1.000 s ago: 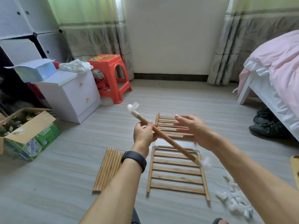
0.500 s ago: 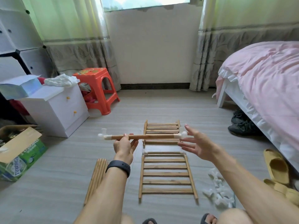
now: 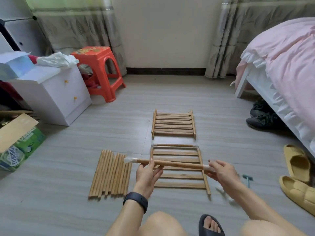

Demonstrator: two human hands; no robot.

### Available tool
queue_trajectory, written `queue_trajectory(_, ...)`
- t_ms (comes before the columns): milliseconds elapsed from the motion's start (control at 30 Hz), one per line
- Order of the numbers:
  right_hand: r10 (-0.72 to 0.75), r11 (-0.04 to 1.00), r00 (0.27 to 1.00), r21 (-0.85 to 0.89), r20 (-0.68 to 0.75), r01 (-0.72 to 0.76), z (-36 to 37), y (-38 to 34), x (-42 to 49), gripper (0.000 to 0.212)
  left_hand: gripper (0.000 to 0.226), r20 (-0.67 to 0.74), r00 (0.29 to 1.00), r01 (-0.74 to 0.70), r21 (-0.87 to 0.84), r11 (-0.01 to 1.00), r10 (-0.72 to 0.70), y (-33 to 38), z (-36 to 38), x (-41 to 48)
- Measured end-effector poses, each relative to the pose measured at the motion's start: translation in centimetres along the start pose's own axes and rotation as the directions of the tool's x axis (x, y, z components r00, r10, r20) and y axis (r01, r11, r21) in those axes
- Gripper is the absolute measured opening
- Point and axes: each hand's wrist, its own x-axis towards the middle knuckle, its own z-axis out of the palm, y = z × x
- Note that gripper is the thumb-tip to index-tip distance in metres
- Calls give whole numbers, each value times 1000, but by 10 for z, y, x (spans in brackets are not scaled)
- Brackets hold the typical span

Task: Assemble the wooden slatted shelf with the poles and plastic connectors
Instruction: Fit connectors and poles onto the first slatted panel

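You hold the wooden pole (image 3: 177, 163) nearly level above the floor, with a left connector (image 3: 129, 160) and a right connector (image 3: 207, 167), both white plastic, capping its ends. Your left hand (image 3: 148, 174) grips the pole from below, fingers curled round it. Your right hand (image 3: 221, 172) closes round the right connector. A slatted panel (image 3: 180, 184) lies on the floor beneath, with a stack of slatted panels (image 3: 173, 124) beyond it and a bundle of poles (image 3: 110, 174) just to its left. Yellow slippers (image 3: 296, 162) lie well off to the right.
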Motion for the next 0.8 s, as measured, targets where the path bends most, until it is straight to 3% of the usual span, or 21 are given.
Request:
queue_trajectory(167,122,957,991,-258,-60,-133,-13,80,29,25,32,-105,979,181,45,983,-175,-70,-48,20)
queue_trajectory(300,263,931,960,-234,-98,-279,-18,132,48,22,26,-174,954,254,42,966,-243,-81,-81,39)
queue_trajectory(433,362,894,928,-247,-93,-373,-13,164,67,20,41,-333,910,296,103,950,-248,-94,-103,72)
queue_trajectory(533,399,866,913,-294,-80,-404,-10,184,82,23,39,-411,883,289,102,952,-225,-113,-119,95)
queue_trajectory(667,455,813,882,-346,-126,-469,-16,207,95,20,34,-395,874,310,6,951,-283,-133,-130,112)
queue_trajectory(800,358,764,910,-496,-208,-413,-18,210,94,15,19,-425,862,379,180,908,-276,-149,-129,124)
